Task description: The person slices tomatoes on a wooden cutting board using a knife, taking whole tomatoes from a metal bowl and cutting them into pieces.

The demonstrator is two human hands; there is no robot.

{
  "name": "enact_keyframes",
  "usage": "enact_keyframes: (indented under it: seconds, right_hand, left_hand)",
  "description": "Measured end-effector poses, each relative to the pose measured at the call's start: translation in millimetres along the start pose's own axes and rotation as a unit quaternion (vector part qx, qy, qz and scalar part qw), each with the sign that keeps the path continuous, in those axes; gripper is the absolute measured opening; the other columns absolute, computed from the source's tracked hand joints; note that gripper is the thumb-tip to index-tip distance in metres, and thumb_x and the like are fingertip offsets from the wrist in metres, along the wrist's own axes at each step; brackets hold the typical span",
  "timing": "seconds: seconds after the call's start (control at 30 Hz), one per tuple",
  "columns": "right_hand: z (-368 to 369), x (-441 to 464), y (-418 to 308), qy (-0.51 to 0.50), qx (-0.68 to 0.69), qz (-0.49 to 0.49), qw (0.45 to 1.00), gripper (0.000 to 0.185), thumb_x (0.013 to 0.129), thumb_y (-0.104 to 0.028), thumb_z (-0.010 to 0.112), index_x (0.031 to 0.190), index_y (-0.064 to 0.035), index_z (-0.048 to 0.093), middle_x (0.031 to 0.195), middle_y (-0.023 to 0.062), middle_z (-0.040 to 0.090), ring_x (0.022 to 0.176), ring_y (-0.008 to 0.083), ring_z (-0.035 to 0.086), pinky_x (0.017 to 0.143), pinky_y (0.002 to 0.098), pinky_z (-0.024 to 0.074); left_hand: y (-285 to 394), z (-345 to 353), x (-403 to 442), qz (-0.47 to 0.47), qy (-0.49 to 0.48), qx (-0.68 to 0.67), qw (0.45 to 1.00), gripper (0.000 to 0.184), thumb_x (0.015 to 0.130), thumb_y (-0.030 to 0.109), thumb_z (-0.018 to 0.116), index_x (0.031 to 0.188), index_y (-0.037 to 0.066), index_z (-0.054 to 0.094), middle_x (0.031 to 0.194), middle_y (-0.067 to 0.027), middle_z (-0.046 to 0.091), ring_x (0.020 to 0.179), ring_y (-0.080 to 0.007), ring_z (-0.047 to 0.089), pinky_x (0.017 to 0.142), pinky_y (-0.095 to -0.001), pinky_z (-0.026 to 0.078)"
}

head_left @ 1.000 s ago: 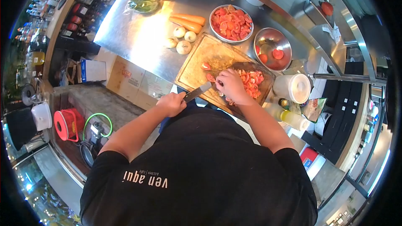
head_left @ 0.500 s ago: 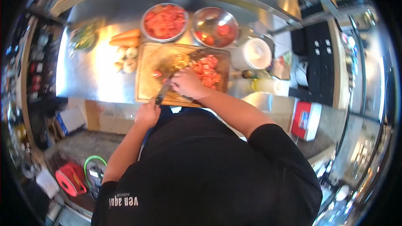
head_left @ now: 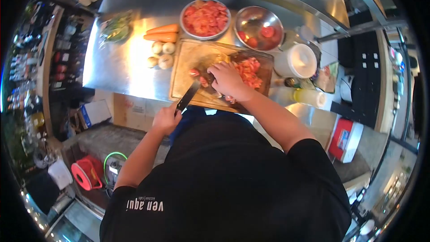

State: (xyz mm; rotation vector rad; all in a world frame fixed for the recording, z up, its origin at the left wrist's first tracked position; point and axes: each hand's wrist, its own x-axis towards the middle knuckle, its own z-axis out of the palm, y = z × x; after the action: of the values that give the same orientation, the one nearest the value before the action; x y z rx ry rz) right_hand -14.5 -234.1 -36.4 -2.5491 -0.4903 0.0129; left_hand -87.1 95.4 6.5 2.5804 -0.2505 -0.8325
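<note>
My left hand is closed around the handle of a kitchen knife, its dark blade slanting over the front edge of a wooden cutting board. Beside the blade tip lie small cut tomato pieces. My right hand rests over the middle of the board, fingers bent forward and slightly apart, against the side of a heap of diced tomato. What lies under its palm is hidden.
Behind the board stand a bowl of chopped tomato and a metal bowl with some tomatoes. Carrots, onions and bagged greens lie left. A white tub and a yellowish bottle stand right.
My right hand has moved away from the blade toward the diced tomato, its fingers loosening. The knife has drawn back a little from the fingers. The whole view has shifted right.
</note>
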Motion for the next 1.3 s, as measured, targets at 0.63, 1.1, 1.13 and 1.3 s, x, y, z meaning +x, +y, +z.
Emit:
enact_keyframes:
  seconds: [0.63,1.1,1.13,1.3]
  right_hand:
    - [-24,145,59,0.157,0.542,0.263,0.783,0.023,0.099,-0.013,0.085,0.119,-0.0074,0.076,0.107,0.0067,0.08,0.093,0.0182,0.076,0.089,0.0371,0.0627]
    - [17,83,-4,-0.168,0.092,-0.143,0.971,0.033,0.093,-0.002,0.071,0.122,-0.0137,0.083,0.119,0.0089,0.078,0.122,0.0341,0.07,0.11,0.0472,0.0548]
    - [13,84,-1,-0.195,0.07,-0.119,0.971,0.026,0.095,-0.007,0.073,0.118,-0.0138,0.084,0.115,0.0086,0.079,0.118,0.034,0.071,0.106,0.0474,0.056]
    - [12,60,2,-0.113,0.083,-0.05,0.989,0.016,0.096,-0.02,0.08,0.11,-0.0125,0.084,0.105,0.0101,0.079,0.106,0.0353,0.072,0.096,0.0483,0.0577]
  left_hand:
    - [-43,4,-11,-0.081,0.081,-0.12,0.986,0.03,0.104,0.028,0.066,0.118,0.002,0.064,0.108,-0.0242,0.082,0.104,-0.0496,0.076,0.093,-0.0602,0.059]
    - [-46,14,1,-0.073,0.076,-0.094,0.99,0.032,0.104,0.033,0.065,0.116,0.004,0.064,0.1,-0.0295,0.078,0.102,-0.055,0.073,0.091,-0.0647,0.057]
    - [-46,13,2,-0.073,0.076,-0.094,0.99,0.032,0.104,0.033,0.065,0.116,0.004,0.064,0.1,-0.0295,0.078,0.102,-0.055,0.073,0.091,-0.0647,0.057]
    - [-28,10,10,-0.045,0.081,-0.099,0.991,0.031,0.104,0.033,0.065,0.116,0.004,0.063,0.099,-0.0306,0.077,0.1,-0.0563,0.073,0.09,-0.0654,0.057]
